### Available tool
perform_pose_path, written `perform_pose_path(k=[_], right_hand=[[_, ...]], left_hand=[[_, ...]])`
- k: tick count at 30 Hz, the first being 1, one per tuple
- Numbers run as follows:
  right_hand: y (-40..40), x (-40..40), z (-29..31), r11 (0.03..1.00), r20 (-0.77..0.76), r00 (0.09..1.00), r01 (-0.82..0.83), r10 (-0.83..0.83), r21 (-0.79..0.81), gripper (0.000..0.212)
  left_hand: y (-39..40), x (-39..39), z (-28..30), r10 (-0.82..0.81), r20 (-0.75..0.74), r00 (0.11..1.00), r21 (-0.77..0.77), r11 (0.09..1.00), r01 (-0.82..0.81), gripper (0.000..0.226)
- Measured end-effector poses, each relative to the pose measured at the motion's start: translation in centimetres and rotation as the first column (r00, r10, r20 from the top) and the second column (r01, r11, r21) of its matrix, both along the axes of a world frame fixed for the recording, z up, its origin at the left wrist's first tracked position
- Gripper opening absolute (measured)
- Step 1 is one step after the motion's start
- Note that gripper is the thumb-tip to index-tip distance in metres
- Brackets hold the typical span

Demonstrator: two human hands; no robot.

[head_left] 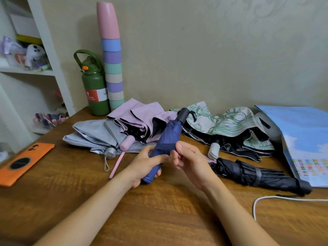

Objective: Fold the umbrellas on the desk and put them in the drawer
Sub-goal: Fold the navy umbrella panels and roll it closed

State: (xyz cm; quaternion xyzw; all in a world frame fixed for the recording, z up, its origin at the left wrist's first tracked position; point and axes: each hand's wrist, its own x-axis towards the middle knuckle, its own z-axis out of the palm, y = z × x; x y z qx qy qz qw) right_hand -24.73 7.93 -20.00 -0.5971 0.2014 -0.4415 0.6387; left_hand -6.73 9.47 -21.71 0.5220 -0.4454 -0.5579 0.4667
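A navy blue umbrella (168, 135), rolled tight with its dark grey handle pointing away, is held above the wooden desk (159, 210). My left hand (143, 166) grips its lower part. My right hand (188, 158) pinches the fabric at its middle with thumb and fingers. Behind it lie three loosely collapsed umbrellas: a grey one (94, 134), a pink one (142, 118) and a white one with green flower print (230, 125). A black umbrella (257, 173), rolled and strapped, lies on the right.
An orange phone case (23, 162) lies at the left edge. A green bottle (95, 86) and a tall stack of pastel cups (112, 59) stand at the wall. A blue printed sheet (305, 135) and a white cable (266, 199) are on the right. White shelves (35, 71) stand at left.
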Motion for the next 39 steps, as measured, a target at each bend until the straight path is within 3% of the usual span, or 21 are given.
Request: perform_pose_path(k=[5,12,19,21,23,25,29,34,39], right_hand=[[-0.3,-0.4,-0.1,1.0,-0.042,0.999,-0.017,0.017,-0.005,0.034],[-0.9,-0.1,-1.0,1.0,-0.126,0.992,0.018,-0.016,0.021,0.031],[-0.6,0.9,-1.6,0.996,-0.121,0.992,-0.009,0.021,0.094,0.034],[-0.9,0.9,-1.9,0.997,-0.168,0.985,0.049,-0.037,0.065,0.034],[-1.0,1.0,-2.1,0.994,-0.186,0.979,0.092,-0.081,0.052,0.036],[-0.8,1.1,-2.1,0.993,-0.192,0.977,0.109,-0.099,0.043,0.039],[-0.9,0.4,-2.0,0.992,-0.181,0.977,0.122,-0.113,0.043,0.044],[-1.0,-0.2,-0.9,0.965,-0.196,0.976,0.141,-0.097,0.223,0.025],[-0.8,0.1,-0.6,0.937,-0.159,0.966,0.24,-0.204,0.253,0.023]], left_hand=[[-0.1,0.0,0.1,0.005,-0.03,1.0,0.017,1.0,-0.004,0.049],[0.4,1.0,0.2,-0.059,-0.407,0.912,0.073,0.993,0.097,0.045],[1.0,0.8,0.2,-0.21,-0.502,0.839,0.072,0.957,0.283,0.044],[1.0,0.8,0.1,-0.214,-0.526,0.823,0.075,0.952,0.295,0.041],[1.0,0.8,-0.1,-0.252,-0.494,0.832,0.037,0.95,0.309,0.039],[0.9,0.5,-0.3,-0.278,-0.367,0.888,-0.028,0.957,0.288,0.038],[0.8,-0.5,-1.1,-0.121,-0.037,0.992,-0.09,0.989,0.117,0.061],[0.9,-0.5,-1.2,-0.129,-0.036,0.991,-0.094,0.988,0.126,0.05],[1.1,-0.7,-1.0,-0.14,0.002,0.99,-0.092,0.986,0.14,0.05]])
